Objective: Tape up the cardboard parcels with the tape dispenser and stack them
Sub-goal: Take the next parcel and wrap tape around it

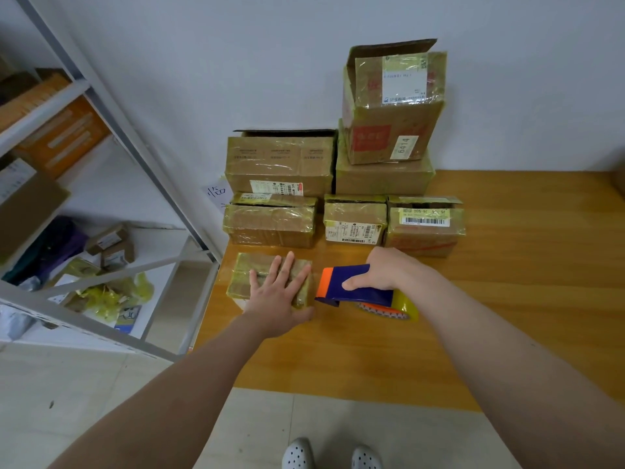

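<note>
A small tape-wrapped cardboard parcel (244, 277) lies at the near left corner of the wooden table (507, 299). My left hand (275, 296) presses flat on top of it, fingers spread. Just right of the parcel, my right hand (389, 270) grips a blue and orange tape dispenser (351, 289) with a roll of clear yellowish tape; its orange front end points at the parcel's right side. Behind, several taped parcels (280, 164) stand against the wall, some stacked, with an open-flapped one (392, 106) on top.
A grey metal shelf rack (101, 106) with boxes and bags stands left of the table. The right half of the table shows bare wood. Tiled floor and my shoes (333, 456) lie below the near edge.
</note>
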